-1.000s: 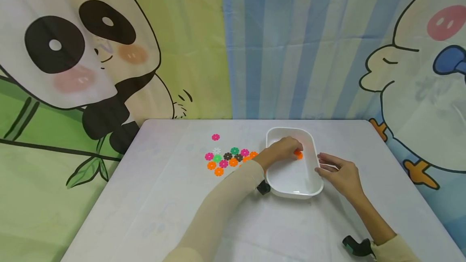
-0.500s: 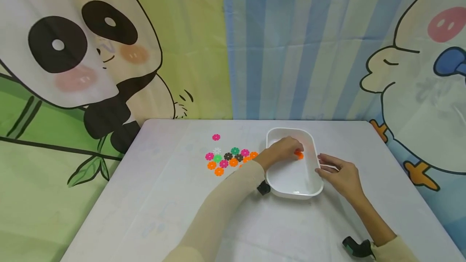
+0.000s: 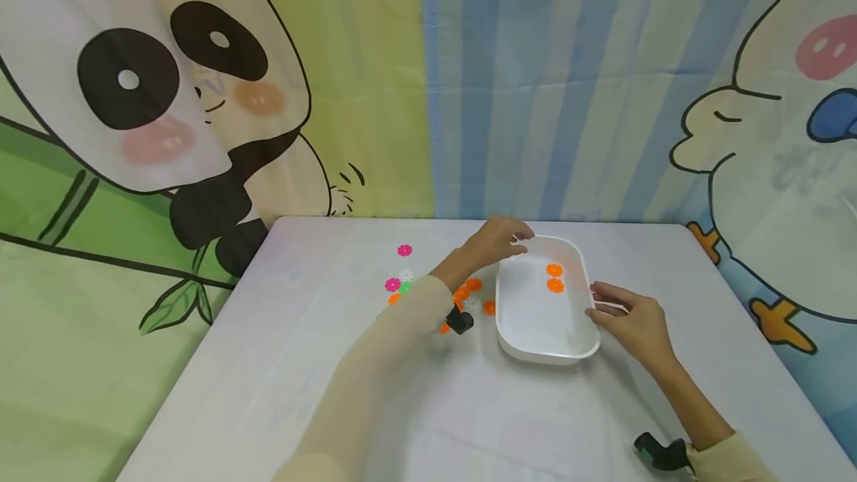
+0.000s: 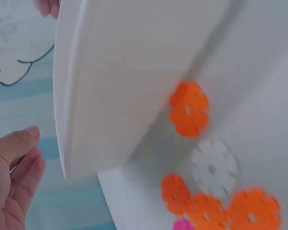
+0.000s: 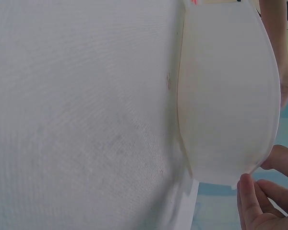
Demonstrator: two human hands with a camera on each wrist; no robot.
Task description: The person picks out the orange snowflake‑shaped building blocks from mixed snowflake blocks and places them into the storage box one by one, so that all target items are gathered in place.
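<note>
A white plastic tray (image 3: pixel 545 329) stands on the table with two orange snowflake building discs (image 3: pixel 555 286) lying inside it. My left hand (image 3: pixel 494 242) is over the tray's back left corner, fingers bent loosely with a gap to the thumb and nothing between them; the left wrist view shows that gap too. At the tray's right side, my right hand (image 3: pixel 632 322) pinches the rim between thumb and fingers (image 5: pixel 248 194). More discs lie left of the tray, among them orange ones (image 4: pixel 189 110) and a clear one (image 4: pixel 215 166). My left forearm hides part of that group.
A pink disc (image 3: pixel 405 251) lies apart toward the back of the white table (image 3: pixel 535 422). Green (image 3: pixel 406 287) and pink ones sit closer to the forearm. Behind the table hangs a cartoon-printed cloth (image 3: pixel 375 95). A black camera mount (image 3: pixel 661 452) is on the right wrist.
My left hand has lifted out of the tray and moved back and left, leaving two orange discs in plain sight inside. The right hand stays at the rim. The head view has shifted slightly.
</note>
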